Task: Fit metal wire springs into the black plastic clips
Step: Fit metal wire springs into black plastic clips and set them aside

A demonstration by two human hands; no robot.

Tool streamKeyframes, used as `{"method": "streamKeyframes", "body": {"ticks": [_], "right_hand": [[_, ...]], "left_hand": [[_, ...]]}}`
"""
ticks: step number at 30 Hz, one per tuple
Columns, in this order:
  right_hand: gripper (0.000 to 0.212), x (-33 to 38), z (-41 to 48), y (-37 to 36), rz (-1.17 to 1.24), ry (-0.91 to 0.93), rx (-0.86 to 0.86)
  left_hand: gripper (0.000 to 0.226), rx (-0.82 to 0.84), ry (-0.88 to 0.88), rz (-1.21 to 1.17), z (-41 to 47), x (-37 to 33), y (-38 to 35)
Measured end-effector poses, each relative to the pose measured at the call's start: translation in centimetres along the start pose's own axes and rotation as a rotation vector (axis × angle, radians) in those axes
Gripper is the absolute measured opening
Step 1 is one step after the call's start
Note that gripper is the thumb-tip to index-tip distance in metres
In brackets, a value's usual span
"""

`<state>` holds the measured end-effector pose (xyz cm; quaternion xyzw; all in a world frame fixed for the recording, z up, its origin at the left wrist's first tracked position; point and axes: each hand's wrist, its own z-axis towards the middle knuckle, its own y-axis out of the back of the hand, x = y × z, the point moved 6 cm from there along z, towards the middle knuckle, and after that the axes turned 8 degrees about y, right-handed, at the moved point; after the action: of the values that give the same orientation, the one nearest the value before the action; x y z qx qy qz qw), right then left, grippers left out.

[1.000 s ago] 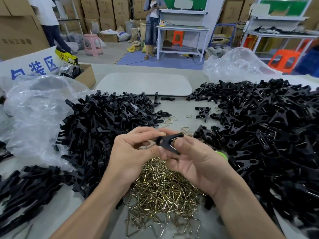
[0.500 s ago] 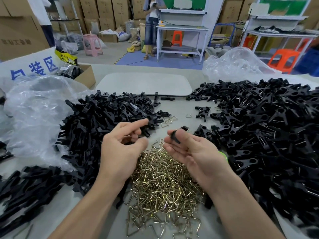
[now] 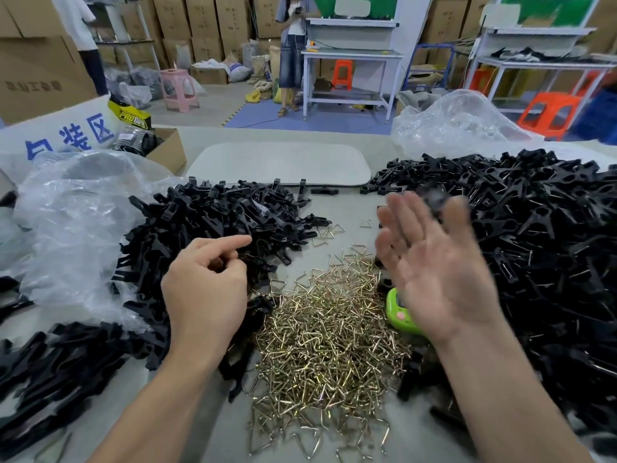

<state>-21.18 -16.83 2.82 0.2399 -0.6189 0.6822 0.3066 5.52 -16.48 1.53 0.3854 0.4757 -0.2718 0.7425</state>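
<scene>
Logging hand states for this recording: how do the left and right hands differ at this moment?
The left hand shows its back, most fingers curled and the index out; the right hand shows its palm, fingers straight. The left hand is sharp; the right hand is blurred. Both are bare, and neither plainly grips anything.

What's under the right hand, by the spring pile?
A green plastic object pokes out beneath the right hand, beside the wire springs. The palm covers its right side; what it is stays unclear.

Two hands (image 3: 203, 295) (image 3: 434, 272), one spring heap (image 3: 327, 335), three clip heaps (image 3: 213, 225) (image 3: 50, 365) (image 3: 547, 248).
</scene>
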Motion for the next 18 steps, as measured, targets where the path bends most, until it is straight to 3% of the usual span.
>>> {"method": "streamKeyframes", "body": {"ticks": [2,4,7,11,14,18], "right_hand": [[0.092,1.1,0.2,0.2,0.101,0.07,-0.028],[0.104,-0.4,0.0,-0.1,-0.193,0.008,-0.065],[0.078,-3.4,-0.9,-0.9,-0.812,-0.031,-0.01],[0.049,-6.1,-1.8,-2.6,-1.299,0.08,0.216],[0.041,-7.4,-2.5,-3.1,-1.43,0.119,0.286],[0.038,-7.4,-2.9,-2.9,-1.433,0.125,0.273]], "left_hand": [[0.047,0.037,-0.027,0.13,-0.5,-0.4,-0.4],[0.03,0.064,-0.079,0.292,-1.0,-1.1,-0.7],[0.032,0.131,-0.229,0.63,-1.4,-1.6,-1.2],[0.051,0.301,-0.315,0.935,-1.2,-1.2,-1.8],[0.055,0.354,-0.301,0.931,-1.2,-1.4,-1.8],[0.032,0.36,-0.324,0.888,-1.3,-1.2,-1.5]]}}
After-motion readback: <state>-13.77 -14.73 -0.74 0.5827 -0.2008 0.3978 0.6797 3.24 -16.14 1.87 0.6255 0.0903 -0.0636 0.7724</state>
